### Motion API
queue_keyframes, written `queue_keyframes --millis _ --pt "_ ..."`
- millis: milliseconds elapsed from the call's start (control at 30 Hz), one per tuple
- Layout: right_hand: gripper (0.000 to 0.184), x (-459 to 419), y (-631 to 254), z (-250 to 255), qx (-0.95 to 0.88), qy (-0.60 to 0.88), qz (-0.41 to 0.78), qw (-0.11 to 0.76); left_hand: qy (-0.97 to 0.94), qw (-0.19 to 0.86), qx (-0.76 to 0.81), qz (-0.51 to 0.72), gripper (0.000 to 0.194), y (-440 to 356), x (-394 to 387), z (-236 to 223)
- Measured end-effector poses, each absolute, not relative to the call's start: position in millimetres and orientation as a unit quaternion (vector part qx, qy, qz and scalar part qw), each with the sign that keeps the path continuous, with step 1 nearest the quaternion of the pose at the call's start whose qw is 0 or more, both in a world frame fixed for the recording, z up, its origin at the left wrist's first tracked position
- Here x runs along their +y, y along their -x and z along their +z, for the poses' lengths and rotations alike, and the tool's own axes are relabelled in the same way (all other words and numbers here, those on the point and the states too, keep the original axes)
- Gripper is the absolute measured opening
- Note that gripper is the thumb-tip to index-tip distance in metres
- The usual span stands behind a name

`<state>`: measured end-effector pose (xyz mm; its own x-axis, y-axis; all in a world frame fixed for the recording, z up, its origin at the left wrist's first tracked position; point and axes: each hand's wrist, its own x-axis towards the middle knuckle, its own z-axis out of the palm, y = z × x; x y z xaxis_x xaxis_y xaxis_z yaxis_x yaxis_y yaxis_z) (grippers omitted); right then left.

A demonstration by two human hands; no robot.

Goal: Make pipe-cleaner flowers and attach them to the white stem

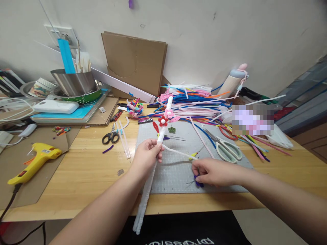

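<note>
My left hand (149, 153) is closed around a white wrapped stem (146, 200) of pipe cleaners, held tilted with its long ends hanging past the table edge. Pink (168, 114) and red (162, 120) pipe-cleaner flowers sit on its upper part, with leaf shapes beside them. From that grip, a loose white pipe cleaner (180, 152) runs right and passes behind my other fingers. My right hand (209, 172) pinches a small purple pipe-cleaner flower (198, 182) with thin dark wire at the mat's front. A yellow piece (194, 156) lies just behind that hand.
The grey cutting mat (176, 185) lies on the wooden table, with green-handled scissors (228, 151) on its right. Black scissors (111, 136) and a yellow glue gun (35, 161) are left. Bundled pipe cleaners (196, 109), cardboard (135, 64) and a bottle (231, 81) stand behind.
</note>
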<state>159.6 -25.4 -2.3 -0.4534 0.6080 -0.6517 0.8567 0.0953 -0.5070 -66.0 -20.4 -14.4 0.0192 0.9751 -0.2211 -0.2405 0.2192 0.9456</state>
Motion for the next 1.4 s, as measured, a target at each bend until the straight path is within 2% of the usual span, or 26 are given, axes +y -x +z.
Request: queue_keyframes --millis 1000,1167,1400 --pt "0.01 -23.7 -154.1 -13.1 0.66 -0.517 -0.52 0.163 -0.376 0.608 0.495 0.494 0.012 65.0 -20.7 -14.1" --pt "0.015 -24.9 -170.7 -3.2 0.65 -0.504 -0.565 0.068 -0.38 0.603 0.496 0.496 0.01 66.1 -21.2 -13.7" --pt "0.013 -57.1 -169.0 -13.7 0.757 -0.535 -0.374 -0.022 -0.378 0.618 0.487 0.488 0.013 66.0 -22.9 -9.5"
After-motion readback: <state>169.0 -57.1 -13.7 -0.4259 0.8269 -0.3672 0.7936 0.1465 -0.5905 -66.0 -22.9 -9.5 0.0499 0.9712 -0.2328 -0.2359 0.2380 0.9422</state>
